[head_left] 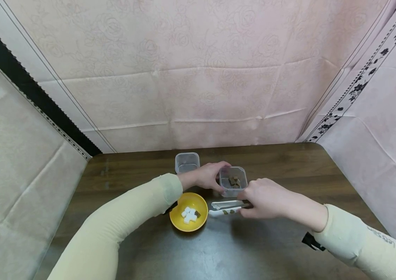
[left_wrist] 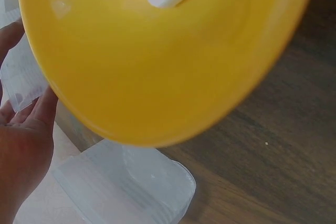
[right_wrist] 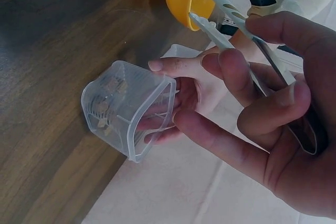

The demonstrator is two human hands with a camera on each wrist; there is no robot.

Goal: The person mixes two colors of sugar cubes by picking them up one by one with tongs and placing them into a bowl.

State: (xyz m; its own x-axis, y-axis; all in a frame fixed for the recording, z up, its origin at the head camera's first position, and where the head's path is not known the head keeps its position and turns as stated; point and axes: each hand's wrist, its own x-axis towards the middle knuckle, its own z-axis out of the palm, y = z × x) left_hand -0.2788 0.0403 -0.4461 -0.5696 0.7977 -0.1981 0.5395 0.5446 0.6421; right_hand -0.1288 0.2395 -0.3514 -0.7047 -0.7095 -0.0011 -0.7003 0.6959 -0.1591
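Note:
My left hand (head_left: 209,175) holds a clear plastic container (head_left: 231,193) by its side, thumb toward the front. Several small brown pieces (head_left: 234,181) lie on its bottom. In my right hand (head_left: 268,199) is a pair of tongs (right_wrist: 273,66) with a metal body and white tips; the tips stand apart with nothing between them and point left, toward the bowl. One extended right finger reaches the container's rim in the right wrist view. The yellow bowl (head_left: 198,225), below my left wrist, contains several white cubes (head_left: 189,214) and a brown piece (head_left: 198,214).
A second clear container (head_left: 187,158) stands behind my left wrist near the table's back edge. The dark wooden table (head_left: 282,249) meets hanging patterned cloth (head_left: 198,97) at the back and sides.

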